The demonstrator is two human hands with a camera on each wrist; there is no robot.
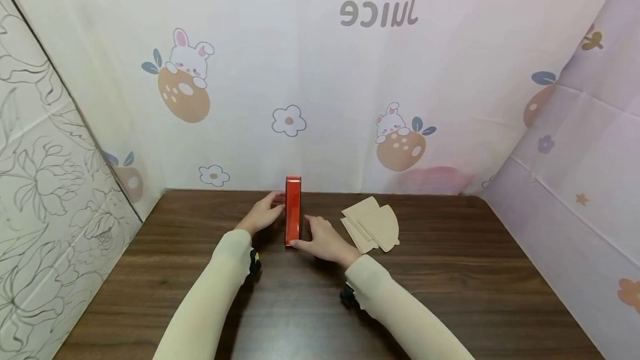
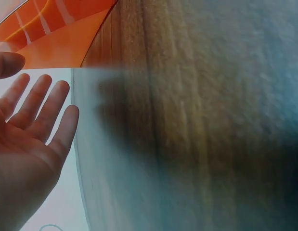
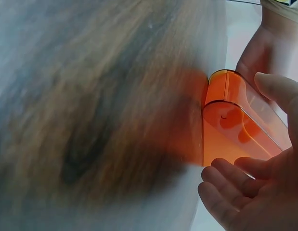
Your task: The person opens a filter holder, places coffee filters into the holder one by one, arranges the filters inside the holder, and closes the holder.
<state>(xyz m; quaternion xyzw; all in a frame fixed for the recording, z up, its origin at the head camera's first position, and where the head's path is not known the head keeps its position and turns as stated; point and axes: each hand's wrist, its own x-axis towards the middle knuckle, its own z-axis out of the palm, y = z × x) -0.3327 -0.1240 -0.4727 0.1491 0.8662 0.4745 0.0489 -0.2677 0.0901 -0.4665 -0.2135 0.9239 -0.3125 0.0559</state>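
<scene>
A tall, narrow box of clear orange plastic (image 1: 293, 210) stands upright on the table between both hands. In the right wrist view, the box (image 3: 226, 113) shows a rounded end and see-through walls. To its left is my left hand (image 1: 262, 214), fingers spread and loosely straight; in the left wrist view its thumb overlaps the orange wall (image 2: 67, 45). My right hand (image 1: 325, 242) is on the other side, thumb tip right at the box's lower front edge and fingers loosely bent alongside. Neither hand grips it.
Several tan, cone-shaped paper coffee filters (image 1: 380, 224) lie fanned flat on the dark wooden table (image 1: 450, 282), just right of my right hand. A printed curtain (image 1: 320, 71) hangs behind the table's back edge, and more patterned cloth closes off both sides.
</scene>
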